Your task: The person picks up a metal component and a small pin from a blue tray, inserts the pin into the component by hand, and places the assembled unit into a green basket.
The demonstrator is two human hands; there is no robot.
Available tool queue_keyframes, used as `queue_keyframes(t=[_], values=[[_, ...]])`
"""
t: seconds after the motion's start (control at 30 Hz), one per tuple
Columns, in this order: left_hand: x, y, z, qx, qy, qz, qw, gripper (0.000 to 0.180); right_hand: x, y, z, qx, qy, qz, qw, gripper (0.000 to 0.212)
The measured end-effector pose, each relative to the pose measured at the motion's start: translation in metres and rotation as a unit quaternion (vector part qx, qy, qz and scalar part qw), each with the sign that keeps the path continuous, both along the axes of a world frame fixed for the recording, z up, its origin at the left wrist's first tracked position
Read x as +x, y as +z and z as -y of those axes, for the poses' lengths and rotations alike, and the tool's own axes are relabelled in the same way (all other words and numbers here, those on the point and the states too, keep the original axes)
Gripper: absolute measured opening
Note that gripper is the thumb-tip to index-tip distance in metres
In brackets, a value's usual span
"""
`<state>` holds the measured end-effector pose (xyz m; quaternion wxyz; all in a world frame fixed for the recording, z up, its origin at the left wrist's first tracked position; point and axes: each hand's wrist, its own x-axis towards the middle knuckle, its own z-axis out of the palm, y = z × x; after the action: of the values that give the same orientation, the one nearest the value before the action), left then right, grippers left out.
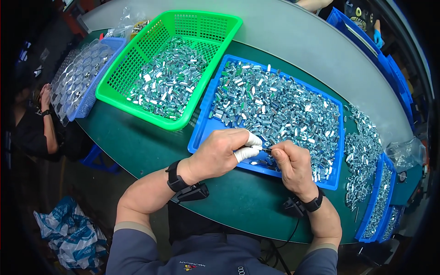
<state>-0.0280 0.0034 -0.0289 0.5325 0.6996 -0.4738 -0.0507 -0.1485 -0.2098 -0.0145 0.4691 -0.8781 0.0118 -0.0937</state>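
Over the near edge of a blue tray [213,126], both my hands meet fingertip to fingertip. My left hand [216,150] has white coverings on the thumb and a finger, and pinches a small silvery metal piece [257,147]. Closed too, my right hand [295,166] grips a thin dark rod-like tool [267,149] whose end meets that piece; most of the tool is hidden by the fingers. A thick layer of similar short metal pieces [279,107] fills much of the tray, leaving its near left floor bare.
Left of the tray stands a green basket [197,21] with more pieces. Loose pieces [362,156] are heaped right of the tray, beside narrow blue bins [366,231]. A clear sheet with round pockets [78,75] lies on a basket at far left, near another person's hand [45,97].
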Motion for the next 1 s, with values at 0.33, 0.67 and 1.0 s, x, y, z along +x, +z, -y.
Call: queue_keyframes(t=[0.33,0.67,1.0], values=[[-0.002,0.003,-0.003,0.107,0.031,-0.018,0.994,0.013,0.006,-0.002,-0.002,-0.094,0.004,0.228,0.969,0.008],[0.025,0.085,-0.041,0.088,0.248,0.162,0.951,0.014,0.002,-0.010,0.003,0.108,-0.069,0.161,0.979,0.011],[0.009,0.044,-0.002,0.257,0.125,0.227,0.931,0.021,0.002,-0.012,0.002,0.111,-0.049,0.164,0.979,0.016]])
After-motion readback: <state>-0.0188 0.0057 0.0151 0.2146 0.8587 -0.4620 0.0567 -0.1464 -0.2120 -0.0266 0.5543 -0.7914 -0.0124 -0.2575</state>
